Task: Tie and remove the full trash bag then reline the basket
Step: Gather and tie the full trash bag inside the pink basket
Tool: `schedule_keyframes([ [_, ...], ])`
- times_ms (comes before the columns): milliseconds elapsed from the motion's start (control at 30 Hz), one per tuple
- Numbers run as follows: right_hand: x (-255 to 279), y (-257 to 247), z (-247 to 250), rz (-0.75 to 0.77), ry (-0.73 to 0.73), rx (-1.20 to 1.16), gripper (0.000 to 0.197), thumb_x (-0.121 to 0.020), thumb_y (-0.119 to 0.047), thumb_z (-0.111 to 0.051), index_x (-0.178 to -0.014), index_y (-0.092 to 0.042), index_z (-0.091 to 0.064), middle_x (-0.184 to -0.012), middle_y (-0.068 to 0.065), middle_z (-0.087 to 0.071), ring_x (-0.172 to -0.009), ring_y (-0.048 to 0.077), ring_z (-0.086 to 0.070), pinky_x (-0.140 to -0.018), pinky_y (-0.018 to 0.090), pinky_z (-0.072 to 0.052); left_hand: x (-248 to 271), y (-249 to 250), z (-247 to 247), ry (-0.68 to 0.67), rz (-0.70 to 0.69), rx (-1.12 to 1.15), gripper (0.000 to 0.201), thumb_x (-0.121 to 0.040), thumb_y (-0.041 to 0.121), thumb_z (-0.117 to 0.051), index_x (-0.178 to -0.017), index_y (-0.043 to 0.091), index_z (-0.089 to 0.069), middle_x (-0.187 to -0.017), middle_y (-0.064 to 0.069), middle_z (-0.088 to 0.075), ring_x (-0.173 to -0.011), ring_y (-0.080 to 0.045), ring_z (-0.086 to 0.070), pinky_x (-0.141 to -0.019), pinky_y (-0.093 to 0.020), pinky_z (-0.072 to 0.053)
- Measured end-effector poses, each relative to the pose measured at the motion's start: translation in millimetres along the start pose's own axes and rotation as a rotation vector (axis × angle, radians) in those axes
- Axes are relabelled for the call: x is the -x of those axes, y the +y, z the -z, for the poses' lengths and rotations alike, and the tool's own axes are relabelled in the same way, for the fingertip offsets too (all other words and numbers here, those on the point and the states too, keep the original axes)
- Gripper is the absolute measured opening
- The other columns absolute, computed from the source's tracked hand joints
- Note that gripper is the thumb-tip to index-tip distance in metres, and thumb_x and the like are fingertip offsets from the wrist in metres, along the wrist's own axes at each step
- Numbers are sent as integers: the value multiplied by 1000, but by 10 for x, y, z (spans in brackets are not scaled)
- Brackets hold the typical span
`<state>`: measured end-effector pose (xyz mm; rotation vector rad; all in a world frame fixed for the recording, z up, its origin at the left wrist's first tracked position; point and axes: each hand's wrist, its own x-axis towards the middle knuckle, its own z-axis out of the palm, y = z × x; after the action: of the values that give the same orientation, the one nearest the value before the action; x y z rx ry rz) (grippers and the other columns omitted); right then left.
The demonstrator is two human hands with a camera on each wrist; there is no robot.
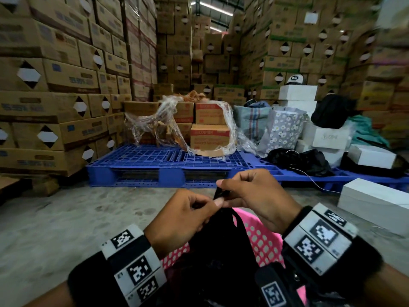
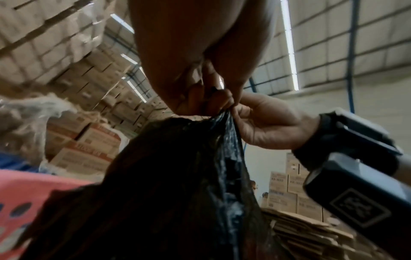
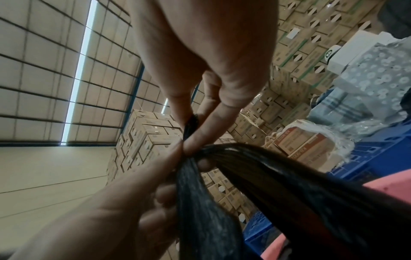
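Long ceiling lights (image 1: pixel 215 6) give my head view a dim, even light; its edges bend and smear. At my wrists the roof strips (image 2: pixel 289 44) glare white, the black bag (image 2: pixel 177 184) sinks into murky shadow, and my near palm (image 3: pixel 206 44) blurs.

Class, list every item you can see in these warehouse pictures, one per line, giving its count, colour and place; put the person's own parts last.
trash bag: one, black, in the basket, top gathered
basket: one, pink, perforated, on the floor around the bag
pallet: at least one, blue, on the floor ahead
cardboard boxes: many, brown, stacked high behind
white boxes: several, right side
floral bag: one, grey, right of the pallet's boxes
left hand: pinches the bag's top
right hand: pinches the bag's top
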<state>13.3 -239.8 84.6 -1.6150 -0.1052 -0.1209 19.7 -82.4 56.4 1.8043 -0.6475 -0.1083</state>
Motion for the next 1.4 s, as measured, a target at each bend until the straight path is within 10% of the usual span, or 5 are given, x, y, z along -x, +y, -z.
schedule_keyframes([
  [300,62,171,139,-64,-435,345,22,-86,-23,-65,-103,-9,-67,-105,14,-72,-92,18,-67,-82,26,-51,-37,-16,194,-34,-21,-141,36,-86,30,-56,-64,2,-59,-57,-10,-43,-51,-21,-38,-53,-32,-31],
  [567,53,254,186,582,-293,957,12,-80,-13,-67,-84,-25,-69,-146,-7,-44,-132,6,-41,-104,34,-35,-86,-91,223,-158,218,-82,32,-84,28,-61,-55,15,-61,-42,6,-49,-36,-7,-40,-39,-16,-29],
  [900,29,233,189,322,-396,609,8,-86,-5,-64,-86,2,-67,-91,18,-73,-83,25,-68,-80,38,-53,-33,4,218,-53,-64,-394,12,-81,26,-67,-79,15,-64,-62,-13,-69,-48,-21,-64,-52,-37,-53],
  [1067,-6,240,219,211,-435,571,6,-89,-2,-59,-89,1,-63,-85,19,-67,-76,20,-61,-71,39,-48,-34,8,172,-138,-179,-593,13,-88,27,-58,-92,19,-68,-60,2,-63,-50,-10,-60,-49,-15,-42],
  [1400,134,302,179,794,-296,995,18,-83,-26,-68,-98,-20,-58,-93,-1,-60,-80,18,-56,-65,42,-50,-79,-45,176,-168,117,-72,21,-93,16,-47,-81,7,-61,-56,2,-53,-47,-8,-49,-47,-18,-35],
])
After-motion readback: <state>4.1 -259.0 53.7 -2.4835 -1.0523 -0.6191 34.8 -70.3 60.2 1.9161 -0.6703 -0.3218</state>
